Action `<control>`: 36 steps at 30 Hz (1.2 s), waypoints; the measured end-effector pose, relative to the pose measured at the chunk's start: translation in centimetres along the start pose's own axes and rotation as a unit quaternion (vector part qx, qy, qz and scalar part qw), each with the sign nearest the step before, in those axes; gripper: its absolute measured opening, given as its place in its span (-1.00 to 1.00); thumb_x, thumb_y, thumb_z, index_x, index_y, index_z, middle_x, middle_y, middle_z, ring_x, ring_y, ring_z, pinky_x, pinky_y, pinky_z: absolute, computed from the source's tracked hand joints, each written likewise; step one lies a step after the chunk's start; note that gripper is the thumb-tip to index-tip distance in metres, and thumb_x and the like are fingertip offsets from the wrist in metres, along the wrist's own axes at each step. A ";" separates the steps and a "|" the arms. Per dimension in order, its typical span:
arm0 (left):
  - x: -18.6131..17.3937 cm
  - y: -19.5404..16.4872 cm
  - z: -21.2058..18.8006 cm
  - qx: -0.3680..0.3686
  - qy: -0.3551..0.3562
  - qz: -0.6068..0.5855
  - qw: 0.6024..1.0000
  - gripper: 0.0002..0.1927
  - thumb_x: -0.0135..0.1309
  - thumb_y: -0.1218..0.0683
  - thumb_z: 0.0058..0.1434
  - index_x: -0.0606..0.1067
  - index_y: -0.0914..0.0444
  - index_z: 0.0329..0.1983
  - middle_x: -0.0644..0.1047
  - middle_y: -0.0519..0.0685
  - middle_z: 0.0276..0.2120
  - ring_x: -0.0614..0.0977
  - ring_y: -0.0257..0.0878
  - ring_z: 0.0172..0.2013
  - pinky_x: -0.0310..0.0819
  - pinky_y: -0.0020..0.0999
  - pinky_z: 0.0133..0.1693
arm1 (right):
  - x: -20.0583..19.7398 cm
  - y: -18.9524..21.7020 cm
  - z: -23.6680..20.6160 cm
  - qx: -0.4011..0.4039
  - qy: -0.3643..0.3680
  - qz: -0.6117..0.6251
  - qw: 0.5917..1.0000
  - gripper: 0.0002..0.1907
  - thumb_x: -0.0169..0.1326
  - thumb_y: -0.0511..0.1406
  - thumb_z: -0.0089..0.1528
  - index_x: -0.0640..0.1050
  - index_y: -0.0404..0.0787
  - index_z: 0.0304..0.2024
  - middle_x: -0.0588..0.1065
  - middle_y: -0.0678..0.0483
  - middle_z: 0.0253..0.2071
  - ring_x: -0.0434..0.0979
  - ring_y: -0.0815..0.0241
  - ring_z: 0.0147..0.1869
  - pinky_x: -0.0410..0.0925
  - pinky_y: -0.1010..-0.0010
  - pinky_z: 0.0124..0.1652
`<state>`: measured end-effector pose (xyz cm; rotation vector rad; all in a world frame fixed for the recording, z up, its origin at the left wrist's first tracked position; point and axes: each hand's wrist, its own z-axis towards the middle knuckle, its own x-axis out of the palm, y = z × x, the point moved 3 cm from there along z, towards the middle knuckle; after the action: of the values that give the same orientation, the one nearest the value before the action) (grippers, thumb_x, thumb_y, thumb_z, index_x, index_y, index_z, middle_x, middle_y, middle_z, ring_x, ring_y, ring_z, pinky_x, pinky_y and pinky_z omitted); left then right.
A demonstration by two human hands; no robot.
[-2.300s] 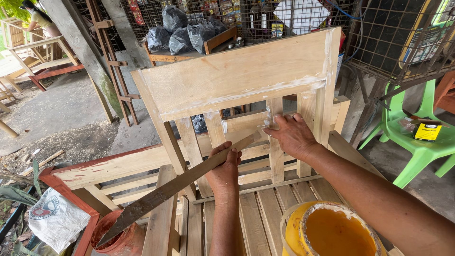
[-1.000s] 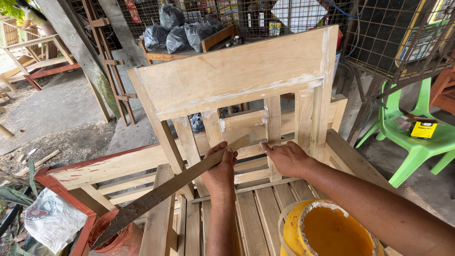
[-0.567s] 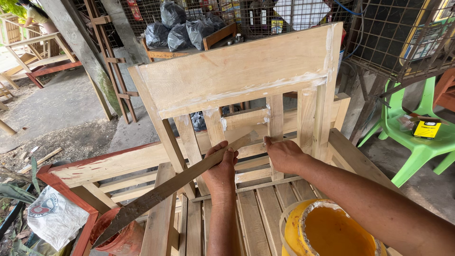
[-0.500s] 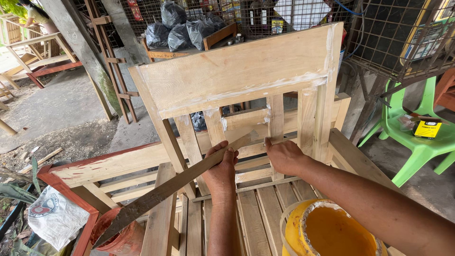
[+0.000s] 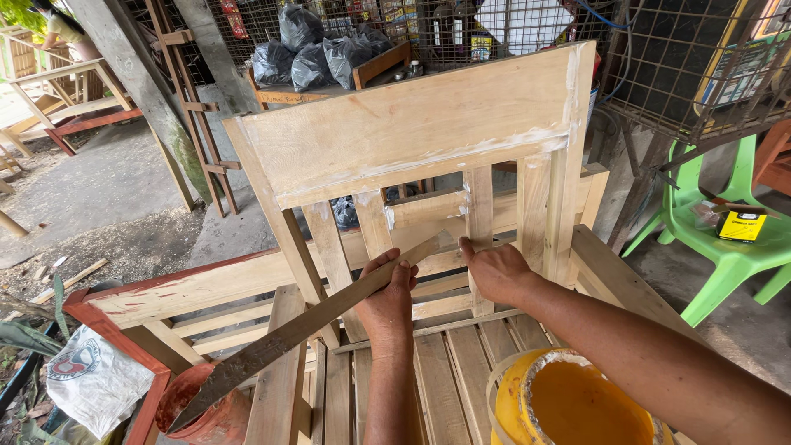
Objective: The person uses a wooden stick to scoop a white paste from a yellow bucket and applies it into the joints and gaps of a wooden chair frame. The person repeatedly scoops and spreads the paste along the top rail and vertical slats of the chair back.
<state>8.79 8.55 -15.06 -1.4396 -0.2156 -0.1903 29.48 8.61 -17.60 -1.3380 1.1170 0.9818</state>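
— Since a couple of seconds back, what has shifted?

— Right hand (image 5: 497, 270) has dropped from the upper part of the slats to the low cross rail, and its fingertips now press just beside the tip of the long wooden strip (image 5: 309, 327). Left hand (image 5: 387, 290) has barely moved.

— How do you hold it?

— I wrap my left hand closed around the strip near its far end, thumb over the top edge. My right hand is not closed on anything; the fingers lie flat, touching the pale chair back (image 5: 416, 132) where white filler streaks the joints.

— And how does the strip handle?

— Light and stiff, I judge: thin, flat, smeared with dried filler, so rough rather than slippery. Most of its length trails near and left, down toward the reddish pot (image 5: 212, 404), so a hold close to the working tip gives me control; gripped at the tail it would likely wobble.

— Anything else close by?

— Near right, under my forearm, sits the yellow bucket (image 5: 577, 404) of ochre paste. Far right stands a green plastic chair (image 5: 725, 239).
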 end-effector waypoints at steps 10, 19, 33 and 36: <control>0.1 0.0 -0.1 0.005 0.005 -0.006 1.000 -0.72 0.08 0.24 0.29 0.52 0.40 0.05 0.63 0.17 -0.12 0.74 -0.16 -0.16 0.75 -0.39 -0.12 | 0.7 0.6 0.1 -0.031 -0.040 -0.027 0.998 -0.23 -0.06 -0.43 0.21 0.06 -0.53 0.44 0.60 -0.13 -0.33 0.68 0.01 -0.26 0.51 0.24 -0.29; 0.4 0.3 0.0 0.002 0.008 -0.016 1.000 -0.72 0.08 0.24 0.28 0.52 0.41 0.05 0.63 0.18 -0.12 0.74 -0.16 -0.18 0.73 -0.39 -0.15 | 2.7 -2.1 0.3 -0.025 -0.066 0.145 0.987 -0.28 0.01 -0.43 0.15 0.23 -0.33 0.40 0.61 -0.17 -0.26 0.62 -0.06 -0.20 0.44 0.21 -0.22; 1.6 0.7 -0.9 0.023 0.062 -0.043 0.997 -0.75 0.12 0.28 0.24 0.55 0.47 -0.02 0.64 0.13 -0.33 0.69 -0.24 -0.37 0.69 -0.43 -0.31 | 8.9 -6.9 -4.7 -0.023 0.165 0.729 0.663 -0.50 0.08 -0.24 0.26 0.49 -0.11 0.27 0.66 0.00 -0.05 0.66 0.23 -0.19 0.51 0.33 -0.12; 1.2 0.5 -1.2 0.034 0.058 -0.033 0.997 -0.76 0.14 0.28 0.23 0.56 0.48 -0.05 0.65 0.12 -0.34 0.70 -0.24 -0.39 0.69 -0.44 -0.34 | 9.0 -7.3 -7.1 -0.049 0.172 0.773 0.608 -0.52 0.07 -0.27 0.27 0.48 -0.20 0.25 0.67 -0.09 -0.05 0.68 0.11 -0.10 0.52 0.21 -0.04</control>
<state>10.14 7.43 -15.38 -1.3504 -0.1734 -0.3180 38.27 0.60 -24.17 -0.2575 2.6653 1.9978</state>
